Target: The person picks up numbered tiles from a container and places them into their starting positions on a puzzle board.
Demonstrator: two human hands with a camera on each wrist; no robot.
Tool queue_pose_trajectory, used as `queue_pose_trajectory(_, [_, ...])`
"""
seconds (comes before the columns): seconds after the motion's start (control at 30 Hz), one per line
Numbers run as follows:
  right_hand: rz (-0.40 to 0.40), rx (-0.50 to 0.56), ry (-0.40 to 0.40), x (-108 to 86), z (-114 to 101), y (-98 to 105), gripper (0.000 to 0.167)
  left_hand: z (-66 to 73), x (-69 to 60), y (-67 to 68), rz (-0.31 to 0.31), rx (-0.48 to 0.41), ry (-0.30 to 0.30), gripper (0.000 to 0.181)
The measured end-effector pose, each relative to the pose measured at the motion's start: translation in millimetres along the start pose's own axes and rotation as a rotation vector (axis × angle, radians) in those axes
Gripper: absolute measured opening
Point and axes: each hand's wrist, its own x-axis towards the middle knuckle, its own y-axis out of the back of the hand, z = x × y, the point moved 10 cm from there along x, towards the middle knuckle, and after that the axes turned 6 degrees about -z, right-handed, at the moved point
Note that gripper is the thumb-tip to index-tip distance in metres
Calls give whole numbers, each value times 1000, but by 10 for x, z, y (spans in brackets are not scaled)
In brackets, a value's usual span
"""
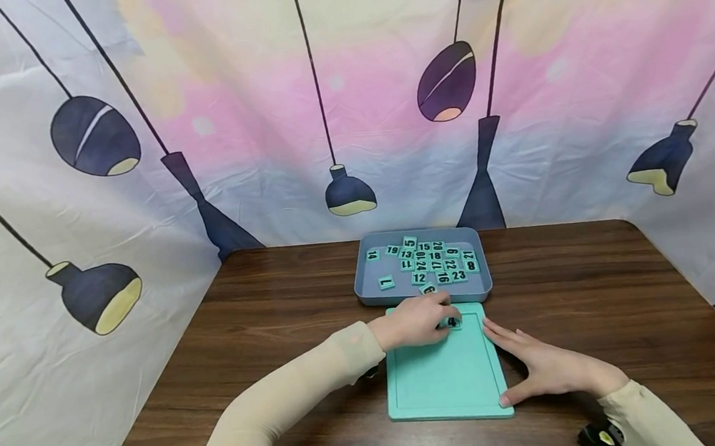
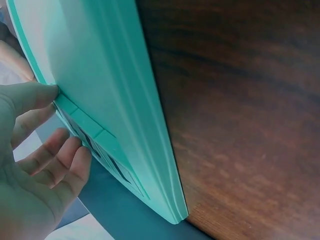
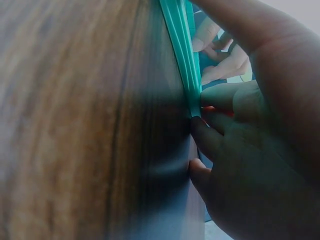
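My left hand [image 1: 415,319] is over the far part of a mint-green framed board [image 1: 446,379]. Its thumb and index finger pinch a number tile marked 4 [image 1: 453,322] at the far end of the recess. In the left wrist view the tile [image 2: 66,105] sits at the end of a row of tiles along the board's inner edge, the other fingers bent loosely above them. Along the board's right side, my right hand [image 1: 542,367] is spread, fingertips touching the edge and thumb on the near right corner.
A blue-grey tray [image 1: 364,295] behind the board holds several loose number tiles [image 1: 435,256], some overlapping. All this stands on a dark wooden table [image 1: 293,294]. A printed cloth [image 1: 257,118] with lamp pictures hangs behind the table.
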Motion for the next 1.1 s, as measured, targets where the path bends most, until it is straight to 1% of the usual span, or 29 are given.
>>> queue_pose_trajectory(0.1, [5,-3,1,1,5,6,115,-29,17,-8,-13,-18,2,30])
queue_pose_trajectory(0.2, [7,0,3,6,9,7,115,-77,32,28,-20,-78,-5,30])
queue_pose_trajectory(0.27, [9,-3,6,8,11,6,115,-130,36,121,-14,-142,-7,30])
queue_pose_trajectory(0.33, [9,-4,12,11,13,4,115,-219,39,278,8,-225,0,29])
queue_pose_trajectory(0.4, [11,-3,15,10,17,8,115,-355,44,464,46,-295,26,27])
queue_pose_trajectory(0.5, [8,10,15,7,21,6,114,-635,42,737,118,-408,98,25])
queue_pose_trajectory(0.6, [5,16,16,7,18,0,114,-957,13,913,187,-530,203,24])
queue_pose_trajectory(0.67, [3,18,18,6,15,-5,115,-1147,-2,972,228,-608,259,24])
queue_pose_trajectory(0.77, [7,19,17,1,17,-1,115,-1393,-2,971,268,-709,334,26])
queue_pose_trajectory(0.9, [8,21,4,-4,32,7,114,-1657,30,854,297,-807,425,27])
queue_pose_trajectory(1.0, [3,23,6,4,37,-7,113,-1822,59,729,318,-839,493,19])
queue_pose_trajectory(1.07, [4,17,9,-1,42,-5,113,-1926,119,634,320,-836,546,27])
queue_pose_trajectory(1.1, [5,18,9,-6,41,-4,113,-1973,145,585,318,-837,576,35])
